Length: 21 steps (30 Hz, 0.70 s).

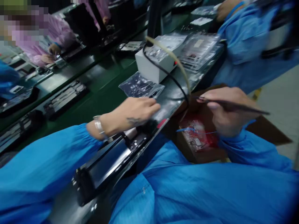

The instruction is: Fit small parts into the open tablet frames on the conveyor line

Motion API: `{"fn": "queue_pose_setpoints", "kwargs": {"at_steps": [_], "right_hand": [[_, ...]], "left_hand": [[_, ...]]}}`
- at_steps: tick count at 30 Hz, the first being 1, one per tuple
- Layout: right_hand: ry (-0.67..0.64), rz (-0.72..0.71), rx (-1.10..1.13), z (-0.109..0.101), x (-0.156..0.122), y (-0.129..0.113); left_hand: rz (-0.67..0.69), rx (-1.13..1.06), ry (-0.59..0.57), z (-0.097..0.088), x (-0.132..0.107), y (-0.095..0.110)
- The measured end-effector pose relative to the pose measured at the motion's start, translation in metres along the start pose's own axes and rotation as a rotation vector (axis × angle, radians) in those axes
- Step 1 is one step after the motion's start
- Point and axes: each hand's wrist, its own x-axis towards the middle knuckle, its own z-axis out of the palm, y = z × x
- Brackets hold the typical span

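Observation:
My left hand [133, 113] lies palm down on the bench edge, fingers stretched toward a clear plastic bag [141, 86] of small parts, over a black device [109, 158] lying along the edge. A strap circles that wrist. My right hand [224, 109] is closed round a thin dark pen-like tool [235, 106] whose cable [168, 73] and pale tube [177, 62] run back toward a white box [151, 67]. Under that hand an open brown cardboard box [198, 152] holds reddish bags of parts.
A green conveyor belt [102, 90] carries black trays [65, 98] to the left. Stacked clear bags [198, 49] lie past the white box. A person in blue [247, 40] sits at the right; people in pink [51, 40] work across the belt.

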Motion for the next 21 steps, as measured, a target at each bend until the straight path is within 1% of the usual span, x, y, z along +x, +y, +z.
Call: {"fn": "queue_pose_setpoints", "kwargs": {"at_steps": [1, 2, 3, 4, 5, 6, 7, 8, 9, 10, 11, 12, 13, 14, 15, 16, 17, 18, 20, 21], "right_hand": [[0.072, -0.014, -0.038, -0.014, -0.005, 0.003], [0.167, 0.017, -0.054, -0.027, -0.009, 0.008], [0.279, 0.079, -0.050, -0.039, -0.013, 0.015], [0.388, 0.159, -0.032, -0.050, -0.015, 0.023], [0.464, 0.237, -0.009, -0.060, -0.016, 0.032], [0.501, 0.303, 0.017, -0.069, -0.016, 0.043], [0.507, 0.361, 0.045, -0.078, -0.016, 0.053], [0.496, 0.422, 0.084, -0.085, -0.015, 0.063], [0.480, 0.482, 0.129, -0.090, -0.014, 0.074], [0.464, 0.533, 0.180, -0.094, -0.012, 0.084], [0.455, 0.573, 0.239, -0.095, -0.011, 0.093], [0.456, 0.602, 0.304, -0.095, -0.010, 0.102], [0.466, 0.622, 0.377, -0.094, -0.008, 0.110], [0.481, 0.639, 0.456, -0.093, -0.007, 0.116], [0.505, 0.655, 0.544, -0.091, -0.005, 0.120], [0.535, 0.671, 0.646, -0.090, -0.003, 0.121], [0.568, 0.689, 0.765, -0.089, -0.002, 0.119], [0.598, 0.706, 0.905, -0.088, 0.000, 0.113], [0.677, 0.780, 1.260, -0.084, 0.005, 0.094], [0.720, 0.851, 1.472, -0.080, 0.008, 0.082]], "left_hand": [[0.086, -0.052, 0.024, 0.003, 0.034, 0.008], [0.143, -0.141, 0.066, 0.006, 0.068, 0.017], [0.173, -0.260, 0.119, 0.008, 0.101, 0.028], [0.182, -0.410, 0.162, 0.010, 0.131, 0.040], [0.173, -0.567, 0.184, 0.011, 0.159, 0.053], [0.152, -0.709, 0.187, 0.011, 0.183, 0.066], [0.131, -0.819, 0.173, 0.011, 0.203, 0.078], [0.112, -0.896, 0.151, 0.011, 0.219, 0.088], [0.098, -0.942, 0.136, 0.012, 0.228, 0.095], [0.097, -0.962, 0.135, 0.014, 0.232, 0.098], [0.107, -0.980, 0.136, 0.016, 0.229, 0.099], [0.117, -1.021, 0.130, 0.018, 0.220, 0.097], [0.125, -1.073, 0.123, 0.020, 0.203, 0.092], [0.123, -1.127, 0.116, 0.020, 0.181, 0.084], [0.113, -1.186, 0.111, 0.020, 0.154, 0.074], [0.081, -1.213, 0.141, 0.018, 0.123, 0.063], [0.019, -1.205, 0.175, 0.015, 0.089, 0.050], [-0.088, -1.174, 0.198, 0.011, 0.054, 0.037], [-0.371, -1.071, 0.270, 0.005, -0.016, 0.015], [-0.498, -0.989, 0.309, 0.004, -0.050, 0.007]]}}
